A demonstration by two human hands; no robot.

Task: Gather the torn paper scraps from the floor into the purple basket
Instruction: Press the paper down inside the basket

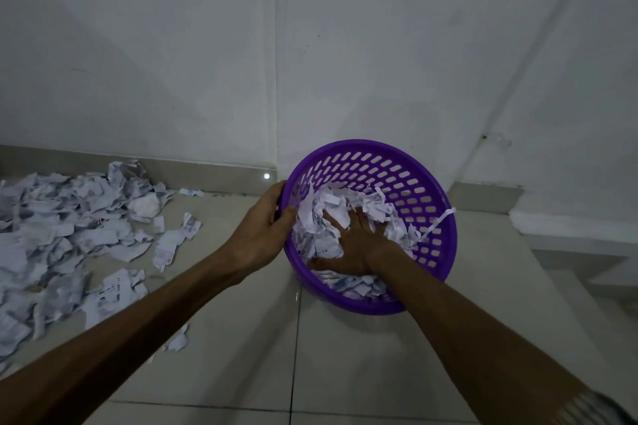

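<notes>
The heap of torn paper scraps (62, 235) still covers the floor (345, 355) to your left, well apart from the purple basket (438, 183) by the wall corner. Keep your left hand (262, 224) curled on the rim to steady it. Your right hand (352, 245) lies flat, fingers (359, 217) spread wide on the scraps inside; press evenly so none spill over.

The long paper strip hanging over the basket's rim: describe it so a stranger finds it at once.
Find the purple basket in the wall corner. Look at its right rim, away from both hands. The long paper strip drapes over that edge, thin and ribbon-like, unlike the crumpled scraps inside.
</notes>
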